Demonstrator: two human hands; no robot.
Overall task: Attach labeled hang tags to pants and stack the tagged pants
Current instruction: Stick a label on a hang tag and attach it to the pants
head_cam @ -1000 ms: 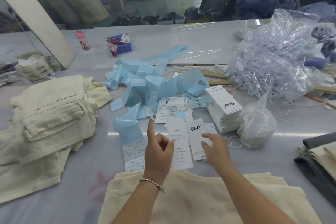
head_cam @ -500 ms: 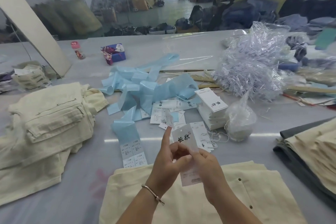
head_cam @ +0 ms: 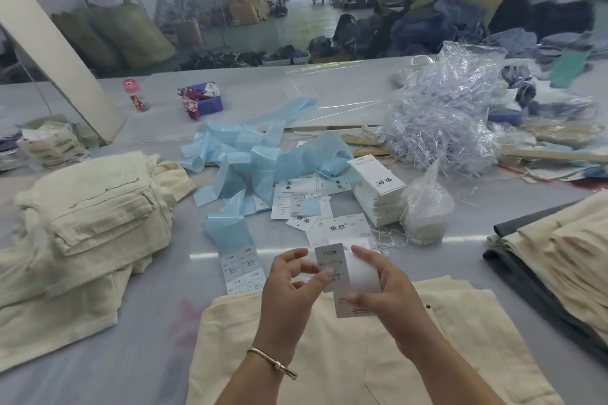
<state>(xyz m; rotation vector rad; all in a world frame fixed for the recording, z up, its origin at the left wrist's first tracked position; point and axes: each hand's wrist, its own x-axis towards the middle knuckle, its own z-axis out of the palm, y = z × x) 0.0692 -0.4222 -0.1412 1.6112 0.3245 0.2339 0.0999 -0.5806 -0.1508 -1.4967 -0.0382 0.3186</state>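
My left hand (head_cam: 291, 286) pinches a small printed size label (head_cam: 330, 261) between thumb and fingers. My right hand (head_cam: 383, 293) holds a white hang tag (head_cam: 360, 273) right beside and partly behind the label, above a cream pair of pants (head_cam: 411, 355) lying in front of me. More hang tags (head_cam: 339, 228) lie loose on the table, and a stack of them (head_cam: 378, 192) stands behind. A sheet of size labels on blue backing (head_cam: 241, 265) lies left of my hands.
Cream pants (head_cam: 85, 223) are heaped at the left. A folded stack of cream and grey pants (head_cam: 559, 260) sits at the right. Blue backing strips (head_cam: 256, 154), a clear bag of string (head_cam: 426, 214) and a pile of clear plastic (head_cam: 444, 115) crowd the table's middle and back.
My hands picked a hang tag off the table and drew it toward me. The left hand now pinches a printed size label against the tag.
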